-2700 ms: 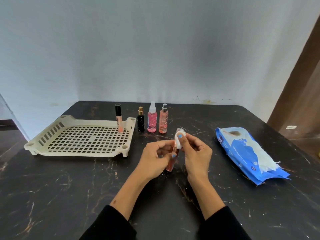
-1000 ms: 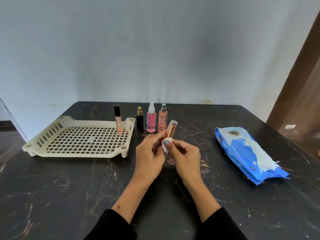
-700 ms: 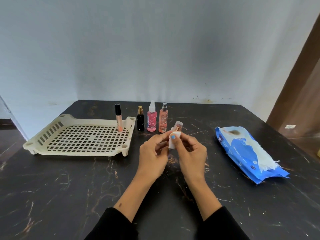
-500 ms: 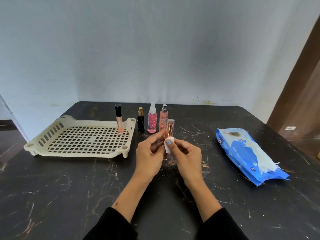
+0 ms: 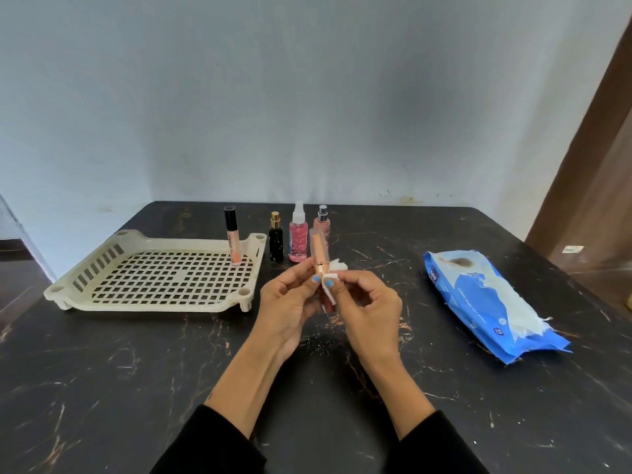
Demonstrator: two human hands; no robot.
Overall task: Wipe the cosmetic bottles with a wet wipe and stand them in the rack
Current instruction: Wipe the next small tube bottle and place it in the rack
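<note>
L hand (image 5: 290, 302) grips rose-gold tube (image 5: 319, 251) upright, R hand (image 5: 367, 302) pinches wet wipe (image 5: 333, 271) — against tube, above table (image 5: 136, 371)

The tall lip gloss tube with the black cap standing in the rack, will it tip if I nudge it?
Probably. The tall lip gloss tube with the black cap is slim with a narrow base, so a nudge likely topples it. The cream plastic rack has a gridded floor, likely unsteady footing. It looks light and, once down, apt to roll.

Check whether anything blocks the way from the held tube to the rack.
Nothing visible does. The rose-gold tube, held in the left hand, has bare table to the rack. The lip gloss stands only at its far right corner.
</note>
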